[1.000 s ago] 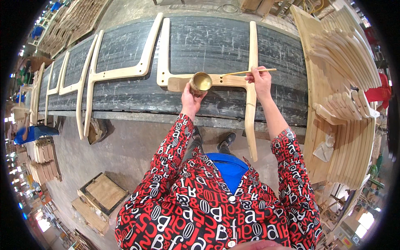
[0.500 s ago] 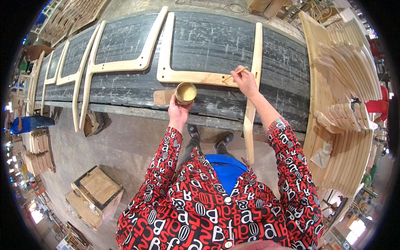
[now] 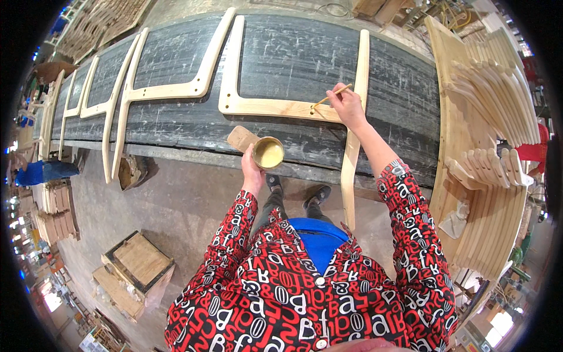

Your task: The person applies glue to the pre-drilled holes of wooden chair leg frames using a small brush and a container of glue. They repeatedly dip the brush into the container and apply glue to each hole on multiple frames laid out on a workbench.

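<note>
My left hand (image 3: 252, 171) is closed around a round pot (image 3: 269, 154) of pale yellow glue-like liquid, over the table's near edge. A flat wooden piece (image 3: 241, 138) juts out beside the pot; whether it is joined to it I cannot tell. Between the fingertips of my right hand (image 3: 348, 107) is a thin wooden stick (image 3: 333, 96). Its lower tip meets one of two dark holes (image 3: 312, 110) in the crossbar of a pale wooden frame (image 3: 275, 109). That frame lies flat on the dark table, one long leg (image 3: 349, 193) reaching past the near edge.
More wooden frames (image 3: 167, 92) lie along the dark table (image 3: 293, 53) to the left. On the right, curved wooden parts (image 3: 492, 97) are stacked on a wooden board (image 3: 434, 76). A wooden box (image 3: 138, 261) stands on the floor at lower left.
My left hand has brought the pot a little nearer to me and to the right. My right hand has shifted slightly, and the stick's tip stays by the holes.
</note>
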A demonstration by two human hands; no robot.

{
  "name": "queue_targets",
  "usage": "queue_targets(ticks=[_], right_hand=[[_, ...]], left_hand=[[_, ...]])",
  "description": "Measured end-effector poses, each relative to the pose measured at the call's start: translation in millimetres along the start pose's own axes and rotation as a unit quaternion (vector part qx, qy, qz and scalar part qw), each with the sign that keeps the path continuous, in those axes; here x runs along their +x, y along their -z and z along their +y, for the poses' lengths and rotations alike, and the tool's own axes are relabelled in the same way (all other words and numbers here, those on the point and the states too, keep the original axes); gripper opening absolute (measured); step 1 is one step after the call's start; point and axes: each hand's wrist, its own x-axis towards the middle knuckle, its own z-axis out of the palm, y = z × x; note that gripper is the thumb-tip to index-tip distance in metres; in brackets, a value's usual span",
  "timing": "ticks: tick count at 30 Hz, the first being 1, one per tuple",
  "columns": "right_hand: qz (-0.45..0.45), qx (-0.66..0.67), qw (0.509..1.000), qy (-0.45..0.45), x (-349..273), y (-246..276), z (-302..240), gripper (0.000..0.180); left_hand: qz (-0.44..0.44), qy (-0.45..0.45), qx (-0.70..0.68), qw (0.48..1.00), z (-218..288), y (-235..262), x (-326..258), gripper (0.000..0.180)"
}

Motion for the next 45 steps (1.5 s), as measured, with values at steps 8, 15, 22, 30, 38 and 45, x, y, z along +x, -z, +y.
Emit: queue_targets(ticks=[8, 15, 22, 30, 38, 45], right_hand=[[-0.043, 0.042, 0.998, 0.031, 8, -12, -1, 0.018], [-0.126, 0.010, 0.992, 0.010, 6, 16, 12, 0.011], [0.007, 0.273, 0.948, -0.164, -34, 21, 53, 0.013], [0.122, 0.505, 0.822, -0.234, -57, -5, 96, 0.011], [0.113, 0.477, 0.841, -0.230, -63, -12, 89, 0.013], [0.024, 0.255, 0.958, -0.127, -36, -10, 48, 0.007]], left_hand=[[-0.043, 0.005, 0.060, 0.997, 0, 2, -14, 0.031], [0.013, -0.010, 0.054, 0.998, -4, -18, -24, 0.034], [-0.018, 0.009, 0.048, 0.999, -8, 7, -21, 0.032], [-0.009, -0.007, 0.068, 0.998, -15, -7, -20, 0.027], [-0.040, -0.009, 0.072, 0.997, -20, -10, -22, 0.026], [-0.041, 0.029, 0.043, 0.998, -29, 7, -25, 0.031]])
